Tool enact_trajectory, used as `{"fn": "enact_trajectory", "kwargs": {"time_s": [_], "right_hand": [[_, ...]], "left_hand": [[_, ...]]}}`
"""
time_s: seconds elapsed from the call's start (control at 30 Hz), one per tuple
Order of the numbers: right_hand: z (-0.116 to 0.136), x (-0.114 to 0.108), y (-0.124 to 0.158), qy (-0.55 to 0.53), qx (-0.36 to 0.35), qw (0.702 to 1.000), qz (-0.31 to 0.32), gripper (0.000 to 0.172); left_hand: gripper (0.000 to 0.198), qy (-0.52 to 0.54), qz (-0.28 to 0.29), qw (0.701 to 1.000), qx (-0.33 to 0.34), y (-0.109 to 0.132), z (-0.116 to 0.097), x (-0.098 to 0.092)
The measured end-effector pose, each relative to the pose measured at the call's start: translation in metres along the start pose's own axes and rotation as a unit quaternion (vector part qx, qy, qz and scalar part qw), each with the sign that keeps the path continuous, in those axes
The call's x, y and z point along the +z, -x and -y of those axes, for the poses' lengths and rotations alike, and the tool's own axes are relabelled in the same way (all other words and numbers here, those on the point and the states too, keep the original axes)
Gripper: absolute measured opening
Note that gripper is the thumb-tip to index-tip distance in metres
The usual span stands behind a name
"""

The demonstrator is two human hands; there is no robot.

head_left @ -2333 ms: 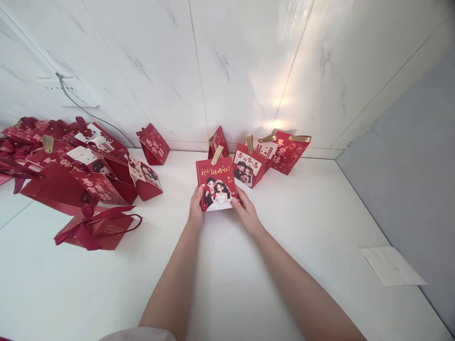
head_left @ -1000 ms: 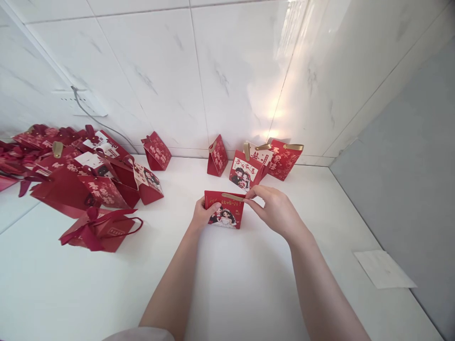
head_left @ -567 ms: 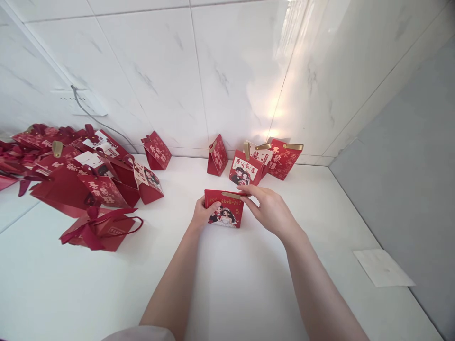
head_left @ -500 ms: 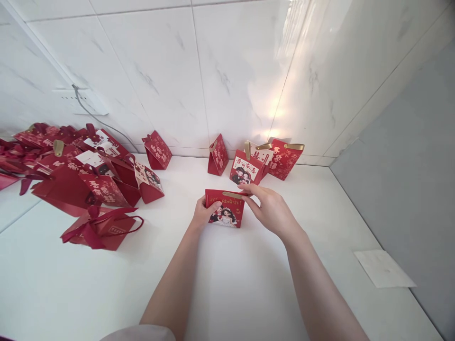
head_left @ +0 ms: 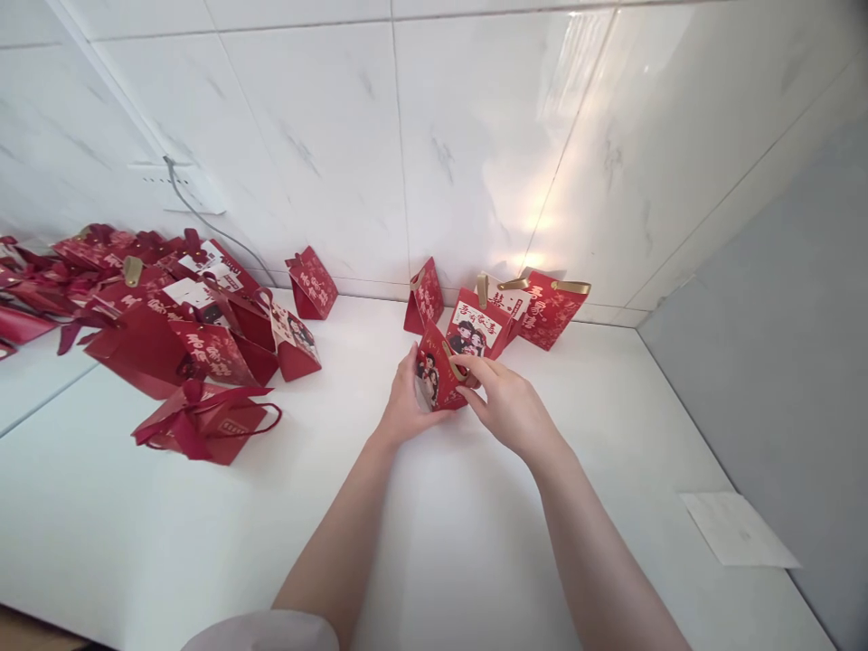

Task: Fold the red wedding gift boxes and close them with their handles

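While my left hand (head_left: 402, 409) clamps its fingers (head_left: 408, 366) on the box (head_left: 434, 369), over the white surface (head_left: 610, 452) near a tiled wall (head_left: 475, 117), my right hand (head_left: 514, 409) touches the strap (head_left: 448, 348), fingers pinched or apart I cannot tell.

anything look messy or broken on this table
Mainly the heap of red gift boxes at left: they overlap and lean at mixed angles, unlike the lone triangular box standing by the tiled wall. The couple-print gift box is tilted too, but the left hand supports it. I see no spill or obvious damage.
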State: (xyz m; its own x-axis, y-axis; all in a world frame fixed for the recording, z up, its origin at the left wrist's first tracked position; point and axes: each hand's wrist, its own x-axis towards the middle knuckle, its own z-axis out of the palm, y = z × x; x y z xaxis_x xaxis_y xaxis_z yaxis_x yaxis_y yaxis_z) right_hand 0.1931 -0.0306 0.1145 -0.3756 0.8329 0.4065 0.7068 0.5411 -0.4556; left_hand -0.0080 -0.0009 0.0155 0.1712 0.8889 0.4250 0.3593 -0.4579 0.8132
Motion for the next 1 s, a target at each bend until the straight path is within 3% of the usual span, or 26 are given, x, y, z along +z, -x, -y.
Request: {"fn": "enact_trajectory", "kwargs": {"time_s": [0.2, 0.37, 0.47, 0.57, 0.73, 0.8, 0.83, 0.97, 1.0], "right_hand": [[0.005, -0.008, 0.003, 0.045, -0.07, 0.997, -0.011, 0.023], [0.014, -0.022, 0.007, -0.02, -0.048, 0.994, -0.094, 0.023], [0.021, -0.028, 0.009, -0.041, -0.033, 0.993, -0.102, 0.023], [0.027, -0.034, 0.014, -0.054, -0.044, 0.995, -0.074, 0.022], [0.033, -0.047, 0.024, -0.052, -0.056, 0.996, -0.049, 0.021], [0.032, -0.053, 0.028, -0.043, -0.055, 0.996, -0.051, 0.02], [0.031, -0.056, 0.029, -0.038, -0.051, 0.996, -0.057, 0.021], [0.025, -0.068, 0.034, -0.011, -0.031, 0.995, -0.093, 0.019], [0.023, -0.07, 0.035, 0.0, -0.028, 0.994, -0.104, 0.018]], "left_hand": [[0.111, 0.059, 0.042, 0.997, 0.0, 0.003, -0.005, 0.0], [0.104, 0.107, 0.1, 0.989, -0.007, 0.001, -0.007, -0.002], [0.102, 0.092, 0.121, 0.987, -0.041, 0.001, -0.019, -0.009], [0.088, -0.014, 0.126, 0.985, -0.116, 0.013, -0.048, -0.041], [0.061, -0.206, 0.045, 0.952, -0.221, 0.076, -0.134, -0.136], [0.055, -0.337, -0.013, 0.898, -0.282, 0.113, -0.167, -0.174], [0.052, -0.409, -0.039, 0.85, -0.329, 0.132, -0.179, -0.192], [0.074, -0.597, -0.187, 0.59, -0.51, 0.218, -0.197, -0.25], [0.085, -0.606, -0.181, 0.56, -0.535, 0.238, -0.195, -0.261]]}}
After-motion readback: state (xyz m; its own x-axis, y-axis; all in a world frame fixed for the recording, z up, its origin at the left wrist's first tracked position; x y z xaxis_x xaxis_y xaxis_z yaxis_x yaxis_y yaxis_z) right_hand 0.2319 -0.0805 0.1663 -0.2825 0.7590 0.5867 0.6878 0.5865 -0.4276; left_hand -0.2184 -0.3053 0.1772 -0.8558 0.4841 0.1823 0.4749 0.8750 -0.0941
